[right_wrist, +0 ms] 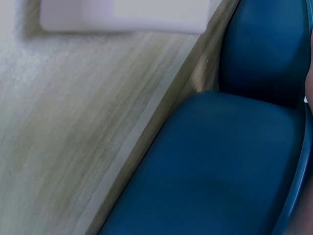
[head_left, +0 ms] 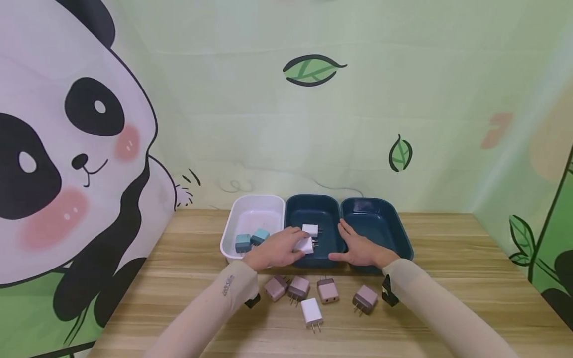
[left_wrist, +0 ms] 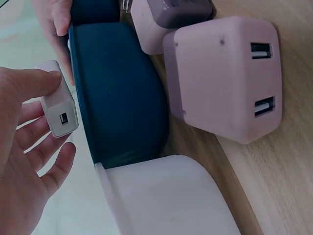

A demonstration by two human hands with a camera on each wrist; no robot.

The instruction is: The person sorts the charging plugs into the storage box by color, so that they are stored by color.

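Note:
Over the middle dark blue tray (head_left: 313, 203), my left hand (head_left: 278, 247) pinches a white USB charger (left_wrist: 59, 107) between thumb and fingers. Its single USB port shows in the left wrist view. A second white charger (head_left: 310, 229) lies in that tray, just beyond the held one. My right hand (head_left: 360, 248) rests at the adjoining rims of the middle tray and the right dark blue tray (head_left: 394, 221), fingers extended and thumb spread apart. Only a sliver of it shows at the right wrist view's edge.
A white tray (head_left: 230, 228) on the left contains teal chargers (head_left: 243, 242). In front of the trays, several pink chargers (head_left: 329, 292) and another white charger (head_left: 311, 312) lie on the wooden table (head_left: 447, 288). A printed cloth (head_left: 224, 99) hangs behind.

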